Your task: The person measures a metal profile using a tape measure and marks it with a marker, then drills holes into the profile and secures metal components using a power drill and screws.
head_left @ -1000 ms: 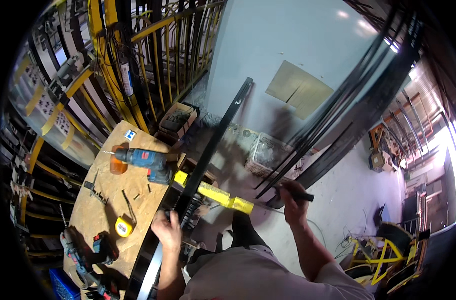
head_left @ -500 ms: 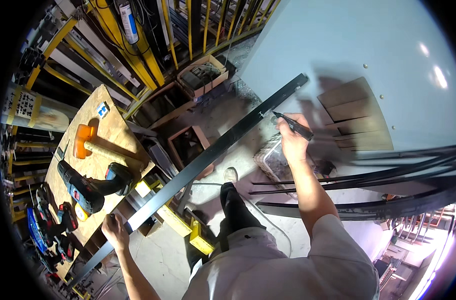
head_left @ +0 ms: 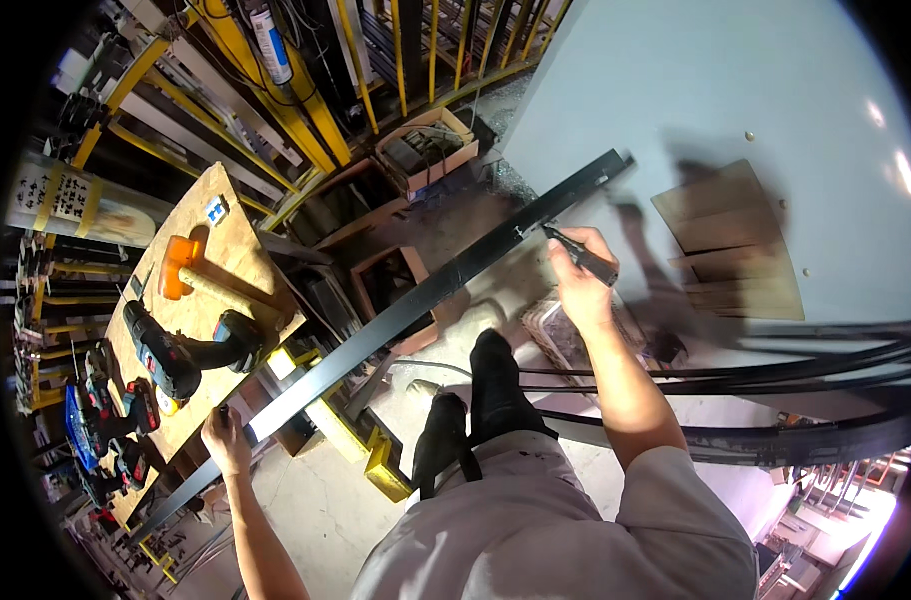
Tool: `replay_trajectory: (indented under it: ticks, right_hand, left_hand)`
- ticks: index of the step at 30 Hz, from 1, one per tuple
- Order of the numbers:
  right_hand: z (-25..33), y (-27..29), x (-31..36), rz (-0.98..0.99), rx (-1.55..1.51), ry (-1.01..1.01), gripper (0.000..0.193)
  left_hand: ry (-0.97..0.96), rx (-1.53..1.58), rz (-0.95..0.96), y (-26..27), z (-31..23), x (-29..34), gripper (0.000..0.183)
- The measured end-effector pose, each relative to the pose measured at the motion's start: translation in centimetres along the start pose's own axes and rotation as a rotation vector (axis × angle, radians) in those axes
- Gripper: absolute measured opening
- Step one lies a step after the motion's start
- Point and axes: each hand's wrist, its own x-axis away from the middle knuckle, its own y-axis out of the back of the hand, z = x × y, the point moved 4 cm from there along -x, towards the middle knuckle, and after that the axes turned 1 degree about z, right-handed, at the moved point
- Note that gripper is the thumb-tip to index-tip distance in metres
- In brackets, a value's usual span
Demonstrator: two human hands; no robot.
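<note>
The bar [head_left: 415, 305] is laid slantwise across a yellow support [head_left: 337, 428], its far end left jutting toward the pale panel [head_left: 695, 80]. Left of the bar, the worktop [head_left: 237, 252] is seen with its edge running close by, so only a narrow gap is left along the bar's near stretch. The hammer [head_left: 210, 289] and drill [head_left: 160, 350] are set on that worktop, kept back from the bar. Beyond the bar, the floor is crowded by an open box [head_left: 416, 266]. Right of the bar, room is bounded by a basket [head_left: 541, 335] and long black strips [head_left: 775, 447]. The widest open floor [head_left: 315, 510] is found on the near side of the bar, beside the legs.

The bar's near part is gripped by the left hand [head_left: 227, 442], from which a small black piece is seen to jut; the forearm is brought up from below. By the right hand [head_left: 583, 280], a black marker [head_left: 593, 265] is clasped, slanted down toward the bar's far part. Its tip is held just beside a white mark [head_left: 521, 231] on the bar; whether the bar is touched cannot be told. The right forearm is angled up toward the bar from the lower right.
</note>
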Motion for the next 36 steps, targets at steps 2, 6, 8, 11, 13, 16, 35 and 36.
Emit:
replay_trajectory:
  ticks: [2, 6, 8, 11, 13, 16, 35, 36]
  right_hand:
    - [-0.2, 0.0, -0.3, -0.002, -0.013, -0.022, 0.013]
    - [0.1, 0.1, 0.1, 0.125, 0.062, 0.055, 0.016]
    - [-1.5, 0.9, -0.1, 0.030, 0.028, -0.016, 0.016]
    - [0.5, 0.7, -0.2, 0.140, 0.099, 0.034, 0.017]
    - [1.4, 0.2, -0.5, 0.195, 0.131, 0.223, 0.017]
    - [-0.3, 0.7, -1.0, 0.122, 0.028, 0.007, 0.019]
    - [1.3, 0.3, -2.1, 0.161, 0.098, 0.259, 0.017]
    - [1.3, 0.1, -2.0, 0.204, 0.054, 0.295, 0.018]
  left_hand:
    - [-0.033, -0.003, -0.006, 0.4, -0.2, 0.0, 0.033]
    - [0.196, 0.335, -0.091, -0.1, 1.8, 0.1, 0.030]
    - [0.188, 0.255, -0.040, 0.3, 0.8, -0.4, 0.030]
    - [0.237, 0.189, 0.026, 0.6, 1.0, -0.2, 0.030]
    - [0.245, 0.085, 0.033, 0.5, 0.7, -0.3, 0.030]
    - [0.258, -0.010, 0.031, 0.7, -0.9, -0.5, 0.033]
    - [0.185, -0.253, -0.052, -0.3, 2.7, 0.1, 0.038]
    - [0.215, -0.254, -0.015, -0.4, 2.7, -0.1, 0.038]
